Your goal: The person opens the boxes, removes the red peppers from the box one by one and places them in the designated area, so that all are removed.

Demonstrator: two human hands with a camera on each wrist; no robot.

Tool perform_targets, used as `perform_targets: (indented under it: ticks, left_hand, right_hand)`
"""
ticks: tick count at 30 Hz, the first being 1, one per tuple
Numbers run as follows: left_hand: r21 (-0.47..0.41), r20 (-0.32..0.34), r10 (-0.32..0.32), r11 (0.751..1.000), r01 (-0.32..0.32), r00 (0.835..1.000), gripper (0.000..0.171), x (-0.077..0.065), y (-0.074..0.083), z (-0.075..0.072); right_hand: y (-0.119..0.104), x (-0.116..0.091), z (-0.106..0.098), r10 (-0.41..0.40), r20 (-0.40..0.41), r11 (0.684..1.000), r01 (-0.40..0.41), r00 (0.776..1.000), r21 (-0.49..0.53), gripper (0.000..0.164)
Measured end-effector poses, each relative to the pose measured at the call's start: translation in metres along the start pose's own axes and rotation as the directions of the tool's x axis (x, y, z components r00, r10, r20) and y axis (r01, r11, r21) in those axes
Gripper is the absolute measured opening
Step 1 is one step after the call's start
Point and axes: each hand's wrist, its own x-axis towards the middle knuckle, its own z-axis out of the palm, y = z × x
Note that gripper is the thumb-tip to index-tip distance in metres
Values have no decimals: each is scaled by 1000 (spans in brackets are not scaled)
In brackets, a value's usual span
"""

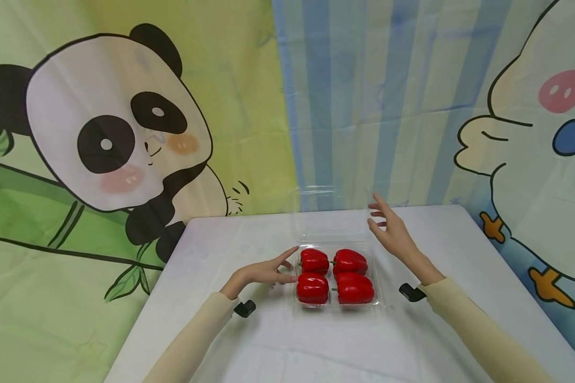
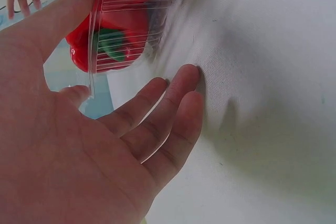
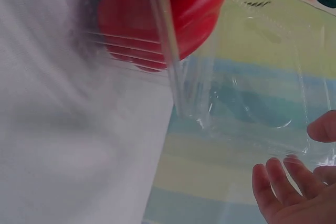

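A clear plastic clamshell box (image 1: 332, 298) on the table holds several red bell peppers (image 1: 312, 288) with green stems. Its transparent lid (image 3: 252, 93) stands raised at the back, hinged to the box. My left hand (image 1: 268, 270) is at the box's left side, thumb and index finger extended to the rim. Its other fingers are spread low over the table beside the wall, as the left wrist view shows. My right hand (image 1: 394, 234) is up by the lid's right edge, fingers loosely bent, thumb and fingertips right at that edge in the right wrist view.
The white table (image 1: 211, 239) carries the box near its far half. Behind it hangs a curtain with a panda (image 1: 120, 122) on the left, blue stripes in the middle and a white cartoon animal (image 1: 532, 175) on the right. Each wrist wears a small black camera (image 1: 245, 308).
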Motion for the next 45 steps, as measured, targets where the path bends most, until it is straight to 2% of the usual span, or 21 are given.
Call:
perform_targets:
  ticks: [4, 10, 22, 36, 45]
  left_hand:
    - [4, 0, 10, 1000, -10, 1000, 93, 0, 0, 0]
    - [-1, -3, 7, 1000, -7, 1000, 92, -1, 0, 0]
    - [7, 7, 23, 1000, -23, 1000, 93, -2, -1, 0]
    - [9, 15, 18, 1000, -19, 1000, 94, 0, -1, -1]
    - [7, 16, 18, 1000, -18, 1000, 94, -1, 1, 0]
  right_hand:
    - [10, 1, 6, 57, 52, 998, -56, 997, -11, 73]
    - [22, 0, 13, 139, 135, 990, -138, 981, -18, 76]
    - [42, 0, 25, 198, 199, 980, -195, 960, -35, 73]
    - [52, 3, 31, 330, 278, 943, -330, 902, -47, 70]
    - [57, 5, 32, 341, 337, 936, -351, 877, -34, 66]
